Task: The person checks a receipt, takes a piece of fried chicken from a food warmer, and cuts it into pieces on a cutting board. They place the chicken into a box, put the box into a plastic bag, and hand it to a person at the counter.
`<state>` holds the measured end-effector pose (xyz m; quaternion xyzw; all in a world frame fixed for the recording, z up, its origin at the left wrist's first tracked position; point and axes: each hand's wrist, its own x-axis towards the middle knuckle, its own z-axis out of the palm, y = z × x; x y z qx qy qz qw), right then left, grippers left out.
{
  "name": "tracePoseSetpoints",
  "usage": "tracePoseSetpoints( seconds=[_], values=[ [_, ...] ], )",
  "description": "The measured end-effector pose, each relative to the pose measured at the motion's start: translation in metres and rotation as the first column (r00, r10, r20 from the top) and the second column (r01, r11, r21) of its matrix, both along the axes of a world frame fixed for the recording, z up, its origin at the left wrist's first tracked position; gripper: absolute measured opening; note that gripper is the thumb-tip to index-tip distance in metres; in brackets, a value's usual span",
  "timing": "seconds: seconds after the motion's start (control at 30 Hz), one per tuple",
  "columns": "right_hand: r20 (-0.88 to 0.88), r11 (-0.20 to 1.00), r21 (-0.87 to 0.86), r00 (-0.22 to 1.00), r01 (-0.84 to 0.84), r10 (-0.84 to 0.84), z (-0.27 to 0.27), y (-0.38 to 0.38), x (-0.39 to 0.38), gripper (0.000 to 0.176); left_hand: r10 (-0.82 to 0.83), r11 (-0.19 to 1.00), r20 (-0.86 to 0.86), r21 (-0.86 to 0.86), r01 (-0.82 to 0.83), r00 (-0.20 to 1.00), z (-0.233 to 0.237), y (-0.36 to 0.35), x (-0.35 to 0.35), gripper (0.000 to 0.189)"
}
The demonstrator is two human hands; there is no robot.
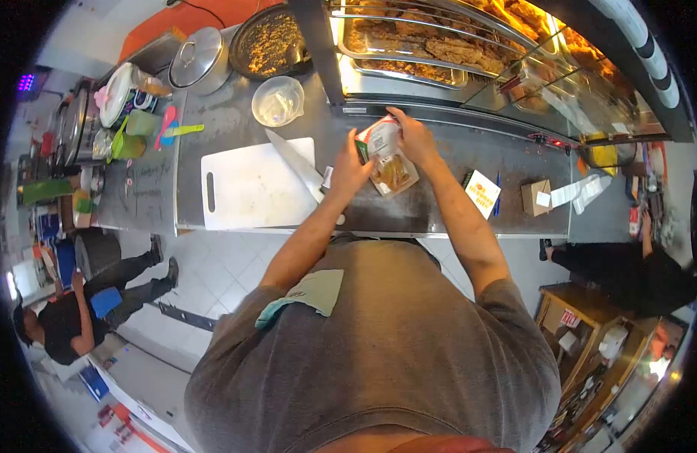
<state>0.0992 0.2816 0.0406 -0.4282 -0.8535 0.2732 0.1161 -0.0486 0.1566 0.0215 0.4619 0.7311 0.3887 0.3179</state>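
Both hands are on a food package (pixel 394 175) over the counter; it has a printed white, red and green part and a clear part showing brown food. The fingers of my left hand (pixel 351 171) are closed on its left side. My right hand (pixel 416 139) grips its upper right side, thumb and fingers partly hidden by the package. Left of them, a large knife (pixel 294 160) lies across the right edge of a white cutting board (pixel 239 198). My left forearm passes over the knife's handle end.
Behind the board stand a clear plastic bowl (pixel 278 102), a dark pan (pixel 267 44) and a lidded pot (pixel 200 62). A glass display case (pixel 439 109) of fried food borders the counter. To the right are a notepad (pixel 482 194), pen (pixel 498 195) and small box (pixel 536 198). Two people are nearby.
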Motion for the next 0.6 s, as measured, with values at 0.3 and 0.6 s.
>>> tracePoseSetpoints(
  seconds=[0.3,0.6],
  values=[
    [-0.135,0.956,0.008,0.947,-0.292,0.290,-0.070,-0.032,0.098,0.045,-0.313,0.878,-0.448,0.199,0.435,0.837,-0.023,-0.031,-0.001,0.066],
    [-0.407,0.929,-0.328,0.862,0.169,-0.301,-0.103,-0.083,0.087,0.031,-0.562,0.823,-0.196,-0.033,0.567,0.804,-0.031,0.041,0.020,0.066]
  ],
)
